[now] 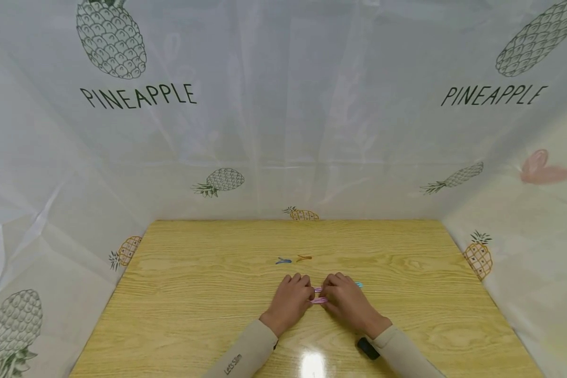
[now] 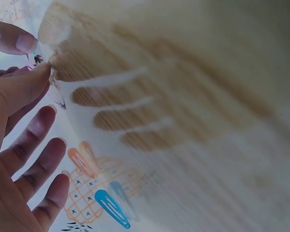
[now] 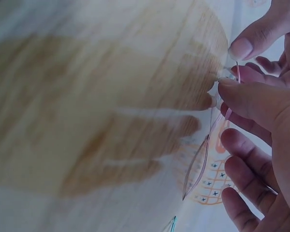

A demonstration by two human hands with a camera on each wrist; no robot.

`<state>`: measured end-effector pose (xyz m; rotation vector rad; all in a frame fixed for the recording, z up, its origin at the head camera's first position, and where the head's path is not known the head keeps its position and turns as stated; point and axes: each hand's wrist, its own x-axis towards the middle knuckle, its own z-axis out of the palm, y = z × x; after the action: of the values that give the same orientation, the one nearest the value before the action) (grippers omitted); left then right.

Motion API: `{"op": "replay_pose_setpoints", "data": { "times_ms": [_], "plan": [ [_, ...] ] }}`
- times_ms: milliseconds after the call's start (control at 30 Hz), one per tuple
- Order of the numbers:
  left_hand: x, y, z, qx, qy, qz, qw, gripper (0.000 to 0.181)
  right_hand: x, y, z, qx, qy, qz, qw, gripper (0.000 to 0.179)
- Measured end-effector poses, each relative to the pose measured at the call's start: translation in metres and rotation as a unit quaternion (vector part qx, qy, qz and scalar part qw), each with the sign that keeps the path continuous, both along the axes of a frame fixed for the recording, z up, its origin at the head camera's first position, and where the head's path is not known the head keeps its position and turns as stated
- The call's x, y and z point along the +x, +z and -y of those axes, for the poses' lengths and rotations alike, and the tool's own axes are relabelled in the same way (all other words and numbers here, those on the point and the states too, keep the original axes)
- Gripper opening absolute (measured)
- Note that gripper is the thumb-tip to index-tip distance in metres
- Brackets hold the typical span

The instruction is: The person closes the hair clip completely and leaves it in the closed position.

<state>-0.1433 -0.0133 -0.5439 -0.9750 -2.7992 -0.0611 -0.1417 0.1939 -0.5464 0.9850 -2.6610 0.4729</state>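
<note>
Both hands work close together near the middle of the table (image 1: 208, 294). My left hand (image 1: 290, 300) and right hand (image 1: 347, 300) pinch a thin pink snap hair clip (image 1: 319, 301) between thumb and forefinger, from opposite sides. The other fingers of each hand are spread loosely below the pinch in the wrist views. Just beyond the held clip is a second pink snap clip (image 1: 317, 289), partly covered by the fingers. A teal hair clip (image 1: 359, 284) shows past the right hand's knuckles, mostly hidden in the head view.
A blue snap clip (image 1: 283, 261) and an orange snap clip (image 1: 304, 258) lie side by side beyond the hands, both spread apart. A black device (image 1: 368, 348) sits by the right wrist. White pineapple-print sheeting (image 1: 283, 131) walls the table's back and sides.
</note>
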Motion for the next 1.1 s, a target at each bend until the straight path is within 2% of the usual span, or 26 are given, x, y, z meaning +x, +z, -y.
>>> {"op": "replay_pose_setpoints", "data": {
  "times_ms": [400, 700, 900, 1100],
  "plan": [
    [0.0, 0.002, 0.001, 0.003, 0.01, 0.023, 0.9997, 0.01, 0.002, 0.003, 0.0, -0.002, -0.006, 0.014, 0.9999, 0.012],
    [-0.006, 0.0, 0.022, 0.105, 0.021, 0.03, 0.9938, 0.009, -0.006, 0.01, -0.001, -0.025, 0.006, -0.025, 0.9994, 0.02],
    [-0.017, 0.001, 0.041, 0.155, 0.073, 0.023, 0.9849, 0.011, -0.017, 0.016, 0.004, -0.033, 0.015, -0.044, 0.9984, 0.02],
    [-0.029, 0.001, 0.058, 0.193, 0.14, 0.02, 0.9711, 0.013, -0.027, 0.021, 0.015, -0.026, 0.004, -0.019, 0.9995, 0.023]
  ]
}}
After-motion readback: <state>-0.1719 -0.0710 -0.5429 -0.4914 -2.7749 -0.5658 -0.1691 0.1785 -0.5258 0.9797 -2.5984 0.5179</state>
